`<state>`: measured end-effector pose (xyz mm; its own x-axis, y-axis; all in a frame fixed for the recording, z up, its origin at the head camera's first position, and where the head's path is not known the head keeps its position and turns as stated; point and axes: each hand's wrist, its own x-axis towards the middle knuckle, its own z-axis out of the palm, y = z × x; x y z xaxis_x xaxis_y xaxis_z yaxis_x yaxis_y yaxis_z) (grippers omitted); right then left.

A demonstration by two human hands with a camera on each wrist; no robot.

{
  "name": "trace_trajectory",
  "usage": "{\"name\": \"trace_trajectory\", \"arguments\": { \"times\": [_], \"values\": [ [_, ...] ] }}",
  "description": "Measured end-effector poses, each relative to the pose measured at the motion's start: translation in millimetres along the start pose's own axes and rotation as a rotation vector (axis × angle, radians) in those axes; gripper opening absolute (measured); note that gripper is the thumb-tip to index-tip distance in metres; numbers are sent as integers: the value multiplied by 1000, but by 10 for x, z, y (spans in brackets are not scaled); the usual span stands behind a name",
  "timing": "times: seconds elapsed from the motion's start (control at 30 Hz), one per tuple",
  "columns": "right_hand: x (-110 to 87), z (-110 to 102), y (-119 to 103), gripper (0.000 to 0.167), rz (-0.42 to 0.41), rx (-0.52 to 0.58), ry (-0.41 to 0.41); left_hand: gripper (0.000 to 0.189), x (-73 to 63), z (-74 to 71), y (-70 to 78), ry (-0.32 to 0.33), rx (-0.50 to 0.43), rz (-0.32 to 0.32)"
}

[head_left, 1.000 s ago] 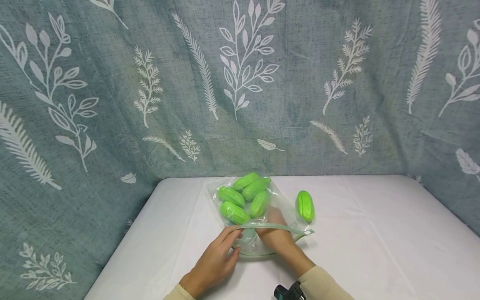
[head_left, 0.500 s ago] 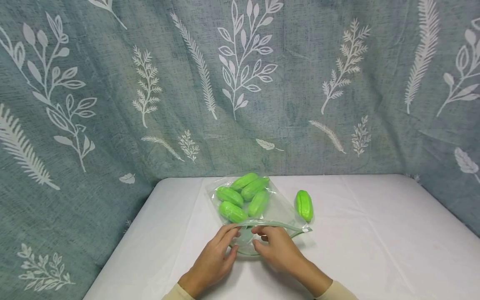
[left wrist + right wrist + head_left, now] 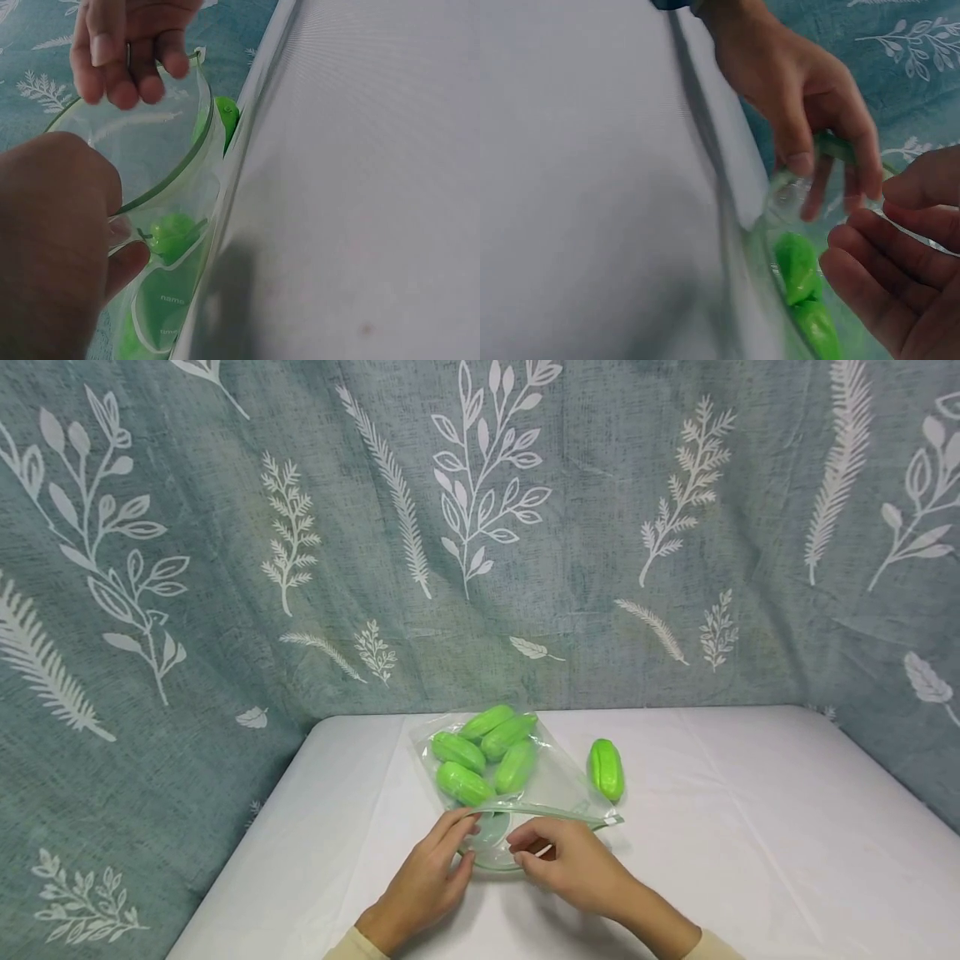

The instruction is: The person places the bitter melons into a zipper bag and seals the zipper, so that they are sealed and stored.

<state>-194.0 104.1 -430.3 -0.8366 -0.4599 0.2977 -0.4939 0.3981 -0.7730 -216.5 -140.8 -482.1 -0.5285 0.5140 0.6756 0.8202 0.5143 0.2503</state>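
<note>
A clear zip bag (image 3: 555, 777) lies on the white table, its green-edged mouth spread toward the person. Inside it are several bright green, ribbed, elongated fruits (image 3: 516, 767). My left hand (image 3: 427, 872) grips the left end of the mouth, fingers inside the rim and thumb outside, as the right wrist view shows. My right hand (image 3: 573, 864) hovers over the mouth with loosely bent fingers and nothing in them. In the left wrist view the right hand (image 3: 135, 45) hangs above the opening. One more green fruit (image 3: 606, 770) lies loose to the right of the bag.
The white cloth-covered table (image 3: 750, 827) stretches to the right and forward. Behind it and along both sides hangs a blue-green curtain (image 3: 585, 635) with white leaf prints. A printed label (image 3: 169, 307) shows on the bag in the left wrist view.
My right hand was deep in the bag beside the fruits; it has drawn back out toward me, empty. The left hand stays at the mouth, and the loose fruit has not moved.
</note>
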Motion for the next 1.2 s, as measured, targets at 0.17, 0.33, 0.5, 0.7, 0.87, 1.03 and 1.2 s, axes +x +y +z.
{"name": "trace_trajectory", "arguments": {
  "times": [0.17,0.33,0.5,0.7,0.87,1.03,1.2],
  "values": [
    [14,-188,-54,14,9,48,45,53,18,-6,16,-26,-25,-35],
    [23,-358,-68,18,42,108,77,53,33,10,14,-12,-26,-22],
    [26,-512,-24,23,61,146,111,53,32,35,3,2,-22,-7],
    [40,-684,100,24,78,160,161,53,17,30,7,-4,-33,-17],
    [40,-791,255,23,103,172,211,52,2,15,6,-18,-42,-32],
    [10,-864,425,21,153,171,265,51,-18,12,-1,-24,-35,-29],
    [8,-922,542,25,185,166,285,52,2,10,-11,-10,-37,-3]
  ]
}}
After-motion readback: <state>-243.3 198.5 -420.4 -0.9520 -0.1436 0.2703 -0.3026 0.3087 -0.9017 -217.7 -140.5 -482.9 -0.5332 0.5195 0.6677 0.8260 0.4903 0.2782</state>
